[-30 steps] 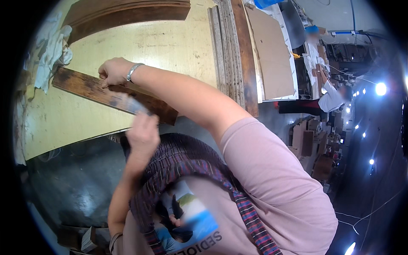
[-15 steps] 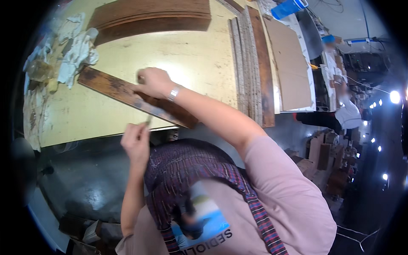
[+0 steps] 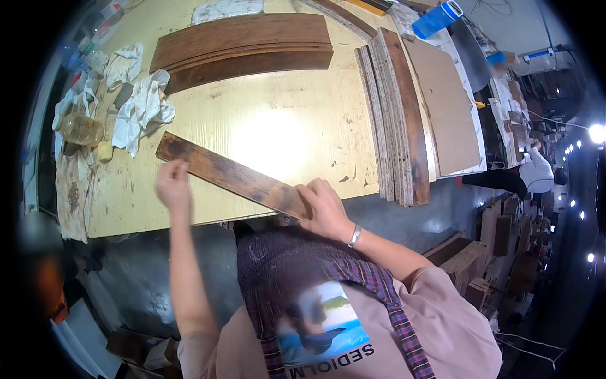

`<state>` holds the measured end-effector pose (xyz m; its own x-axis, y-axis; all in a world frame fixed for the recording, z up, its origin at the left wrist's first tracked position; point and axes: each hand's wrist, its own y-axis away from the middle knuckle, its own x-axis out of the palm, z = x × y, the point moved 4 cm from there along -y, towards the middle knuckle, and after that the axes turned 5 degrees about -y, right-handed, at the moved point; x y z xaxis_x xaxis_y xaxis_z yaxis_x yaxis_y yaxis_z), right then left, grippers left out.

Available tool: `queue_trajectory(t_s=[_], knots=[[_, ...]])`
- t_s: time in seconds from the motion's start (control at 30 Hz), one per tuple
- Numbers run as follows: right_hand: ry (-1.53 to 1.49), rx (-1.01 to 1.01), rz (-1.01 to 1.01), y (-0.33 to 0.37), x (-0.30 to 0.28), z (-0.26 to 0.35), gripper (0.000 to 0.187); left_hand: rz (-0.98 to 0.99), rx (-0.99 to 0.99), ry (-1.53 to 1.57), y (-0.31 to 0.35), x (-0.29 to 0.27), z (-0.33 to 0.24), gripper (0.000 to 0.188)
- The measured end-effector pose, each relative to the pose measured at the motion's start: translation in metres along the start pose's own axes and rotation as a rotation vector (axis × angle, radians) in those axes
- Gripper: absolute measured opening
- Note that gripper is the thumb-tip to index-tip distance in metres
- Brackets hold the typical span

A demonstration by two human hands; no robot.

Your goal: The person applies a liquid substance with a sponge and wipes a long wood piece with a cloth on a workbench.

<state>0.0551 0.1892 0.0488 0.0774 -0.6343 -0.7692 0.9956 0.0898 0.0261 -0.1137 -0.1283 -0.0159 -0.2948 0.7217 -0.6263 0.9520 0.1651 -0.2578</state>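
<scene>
Across the middle of the frame, 1 narrow brown board [image 3: 237, 175] lies slanted on a pale yellow table [image 3: 271, 104]. Its upper left end is darker, with black marks, and its lower right end reaches close to the table's front edge.

The person's right hand [image 3: 326, 210] holds that lower right end, with the fingers over the wood. A shiny silver band [image 3: 355, 235] goes around the right wrist. The left hand [image 3: 175, 187] is just beside the board's upper left end. It is blurry, so one cannot tell how tightly its fingers are closed or whether they hold anything.

At the left of the frame, crumpled white rags [image 3: 146, 104] lie on the table, and a yellowish clear jar [image 3: 82, 129] is near them. At the top, wide brown boards [image 3: 243, 39] lie together. To the right of the middle, a row of boards with rough gray edges [image 3: 386, 120] is packed side by side, and a flat brown sheet [image 3: 445, 110] is next to it. A blue bottle [image 3: 437, 19] is at the upper right.

The person wears a pink shirt [image 3: 435, 316] and a dark striped apron [image 3: 297, 252].
</scene>
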Motion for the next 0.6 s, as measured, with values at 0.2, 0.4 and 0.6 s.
queue_trajectory(t_s=[0.2, 0.4, 0.6], knots=[[-0.024, 0.018, -0.029, 0.004, 0.005, 0.004, 0.064, -0.127, -0.202, -0.311, -0.085, -0.053, 0.087, 0.018], [-0.244, 0.217, 0.125, 0.006, -0.014, 0.010, 0.066, -0.360, 0.283, -0.507, -0.030, -0.060, 0.012, 0.030], [-0.384, 0.162, 0.081, 0.020, -0.018, 0.016, 0.079, 0.446, -0.648, 1.097, 0.063, 0.000, -0.062, 0.022]])
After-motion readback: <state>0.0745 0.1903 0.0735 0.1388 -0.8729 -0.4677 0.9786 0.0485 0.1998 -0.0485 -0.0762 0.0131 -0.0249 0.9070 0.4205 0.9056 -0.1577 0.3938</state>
